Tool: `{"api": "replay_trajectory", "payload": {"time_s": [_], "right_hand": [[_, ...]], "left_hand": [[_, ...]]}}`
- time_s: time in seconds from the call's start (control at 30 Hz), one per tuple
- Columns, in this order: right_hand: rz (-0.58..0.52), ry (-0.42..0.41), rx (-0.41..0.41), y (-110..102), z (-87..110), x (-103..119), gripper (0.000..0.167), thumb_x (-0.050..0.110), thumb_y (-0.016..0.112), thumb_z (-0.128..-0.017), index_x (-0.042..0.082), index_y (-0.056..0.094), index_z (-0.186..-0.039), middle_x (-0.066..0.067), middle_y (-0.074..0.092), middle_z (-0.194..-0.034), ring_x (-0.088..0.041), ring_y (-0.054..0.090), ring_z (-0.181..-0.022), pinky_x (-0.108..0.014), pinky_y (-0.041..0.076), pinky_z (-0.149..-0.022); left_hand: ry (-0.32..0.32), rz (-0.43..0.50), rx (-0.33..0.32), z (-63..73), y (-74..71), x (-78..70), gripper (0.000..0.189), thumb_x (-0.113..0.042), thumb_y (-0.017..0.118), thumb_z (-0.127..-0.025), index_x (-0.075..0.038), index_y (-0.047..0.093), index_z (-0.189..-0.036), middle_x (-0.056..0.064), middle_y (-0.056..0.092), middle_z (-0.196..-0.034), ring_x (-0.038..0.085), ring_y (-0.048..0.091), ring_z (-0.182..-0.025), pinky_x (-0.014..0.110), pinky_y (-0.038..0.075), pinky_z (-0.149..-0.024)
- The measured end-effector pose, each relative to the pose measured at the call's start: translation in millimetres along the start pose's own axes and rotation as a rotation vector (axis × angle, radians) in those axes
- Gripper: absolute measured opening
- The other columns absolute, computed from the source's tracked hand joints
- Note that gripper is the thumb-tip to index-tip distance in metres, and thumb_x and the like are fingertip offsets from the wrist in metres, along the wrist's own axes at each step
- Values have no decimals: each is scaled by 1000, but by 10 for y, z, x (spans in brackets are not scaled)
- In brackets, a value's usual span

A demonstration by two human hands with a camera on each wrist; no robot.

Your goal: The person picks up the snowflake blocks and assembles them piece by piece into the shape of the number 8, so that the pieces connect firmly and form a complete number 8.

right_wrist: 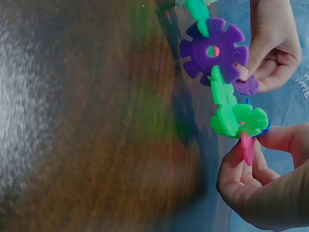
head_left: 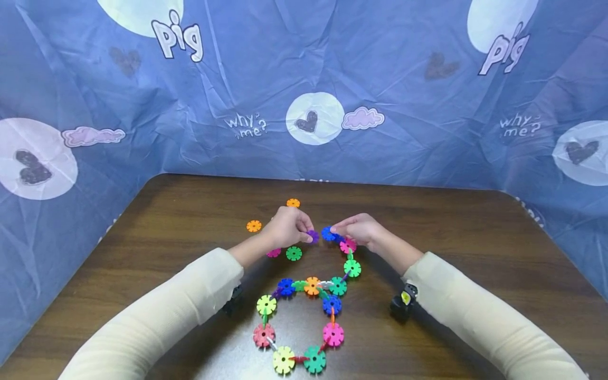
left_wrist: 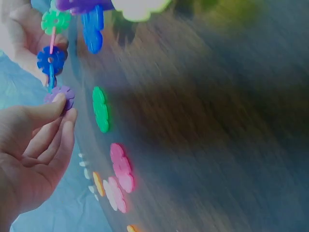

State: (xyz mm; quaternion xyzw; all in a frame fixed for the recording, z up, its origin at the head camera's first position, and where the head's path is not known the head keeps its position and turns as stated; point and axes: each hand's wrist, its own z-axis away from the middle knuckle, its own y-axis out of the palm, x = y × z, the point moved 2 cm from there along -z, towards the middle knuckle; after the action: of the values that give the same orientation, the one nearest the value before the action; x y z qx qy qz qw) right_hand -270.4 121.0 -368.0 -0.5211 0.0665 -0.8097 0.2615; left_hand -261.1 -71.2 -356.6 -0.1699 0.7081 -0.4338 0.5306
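Between thumb and fingers, my left hand [head_left: 288, 228] pinches a purple notched snowflake disc [head_left: 313, 236]. My right hand [head_left: 364, 230] grips the free end of a chain of linked discs, at a blue disc [head_left: 326, 233]. The two hands face each other above the table, and a small gap separates the purple disc from the blue one in the head view. From the blue end, the chain runs past a pink disc [head_left: 348, 246] and a bright green disc [head_left: 352, 268] to a closed ring of multicoloured discs. In the right wrist view, a green disc [right_wrist: 253, 121] partly covers the blue end.
Loose discs lie around my left hand: an orange disc [head_left: 254, 226], another orange disc [head_left: 293, 202], a green disc [head_left: 294, 253] and a pink disc [head_left: 273, 253]. The brown wooden table [head_left: 190, 211] ends against a blue printed cloth [head_left: 266, 153] at the back and sides.
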Motion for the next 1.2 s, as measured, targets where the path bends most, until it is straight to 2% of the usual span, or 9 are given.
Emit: {"api": "replay_trajectory", "payload": {"time_s": [0.1,0.37,0.47,0.63,0.83,0.97,1.07,1.2], "right_hand": [[-3,-2,-1,3,6,4,34,18,64,-92,-2,65,-119,12,54,-64,-1,42,-54,-15,37,-51],[-18,-3,-3,1,21,5,34,17,64,-91,-2,65,-119,12,53,-62,-1,42,-54,-15,37,-51],[-15,-3,-7,10,31,22,34,17,65,-91,-2,65,-119,12,51,-59,-1,41,-52,-15,36,-50],[-16,3,-65,39,42,50,32,14,65,-89,-3,67,-116,11,52,-58,-2,40,-51,-15,34,-48],[-101,62,-107,112,33,41,33,13,66,-88,-4,67,-115,8,56,-61,-3,44,-50,-15,36,-45],[-102,43,-63,109,31,40,35,13,63,-90,-6,63,-120,9,54,-61,-2,43,-51,-14,36,-46],[-106,14,14,82,25,67,38,14,60,-93,-7,59,-124,10,57,-65,-2,47,-57,-13,41,-51],[-110,11,95,13,13,88,39,14,58,-95,-7,56,-128,11,63,-71,-2,55,-65,-14,48,-61]], "left_hand": [[41,-25,-24,4,13,-47,9,-11,80,-77,-6,73,-80,7,75,-78,12,68,-70,20,57,-67],[41,-85,-31,-17,30,-93,7,-10,80,-77,-6,75,-80,7,75,-78,12,67,-69,20,57,-67],[66,-114,-32,-26,26,-135,6,-10,80,-77,-6,76,-79,7,76,-79,13,69,-70,21,58,-67],[130,-142,-55,-37,38,-206,5,-7,80,-76,-4,76,-77,8,76,-78,17,71,-72,22,58,-66],[160,-135,-93,-22,76,-217,3,-2,78,-75,-2,75,-74,9,75,-75,15,67,-65,21,57,-63],[185,-167,-107,-26,73,-204,4,-4,79,-76,-2,76,-74,9,75,-76,15,69,-67,22,58,-65],[182,-165,-110,-34,51,-198,6,-6,81,-75,-3,76,-76,8,75,-75,15,70,-68,22,58,-65],[215,-139,-108,-39,27,-203,10,-10,82,-74,-4,75,-77,7,75,-75,13,71,-68,19,57,-63]]}}
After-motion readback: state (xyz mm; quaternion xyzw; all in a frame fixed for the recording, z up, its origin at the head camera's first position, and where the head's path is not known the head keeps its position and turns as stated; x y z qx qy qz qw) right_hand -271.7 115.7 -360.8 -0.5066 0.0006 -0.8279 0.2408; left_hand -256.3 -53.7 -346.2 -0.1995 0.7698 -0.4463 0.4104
